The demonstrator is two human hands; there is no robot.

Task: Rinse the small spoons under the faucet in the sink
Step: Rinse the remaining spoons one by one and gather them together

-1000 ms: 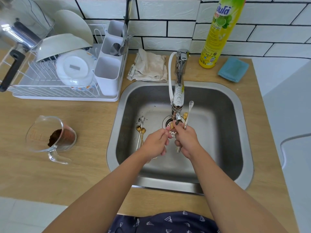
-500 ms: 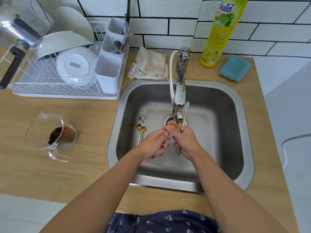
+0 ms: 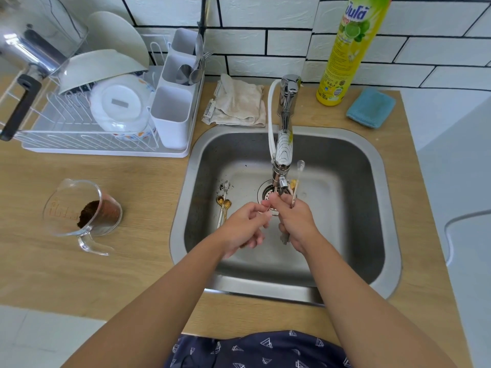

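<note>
Both hands are over the steel sink (image 3: 382,224), just under the faucet (image 3: 283,155) spout. My right hand (image 3: 295,221) grips a bundle of small spoons (image 3: 297,176); a clear bowl and a gold bowl stick up beside the spout, and handle ends poke out below the fist. My left hand (image 3: 245,225) touches the bundle near the right thumb, pinching a thin handle. Three more small spoons (image 3: 224,204), two gold and one silver, lie on the sink floor at the left with dark grounds around them. Whether water is running I cannot tell.
A white dish rack (image 3: 87,144) with bowls, a plate and a cutlery caddy stands left of the sink. A glass measuring cup (image 3: 82,208) with brown grounds sits on the wooden counter. Behind the sink are a folded cloth (image 3: 239,104), a yellow detergent bottle (image 3: 345,54) and a blue sponge (image 3: 370,107).
The spoon bowls in my right hand shifted left toward the spout and then back right. My left hand stays at the bundle, its fingers working on a handle.
</note>
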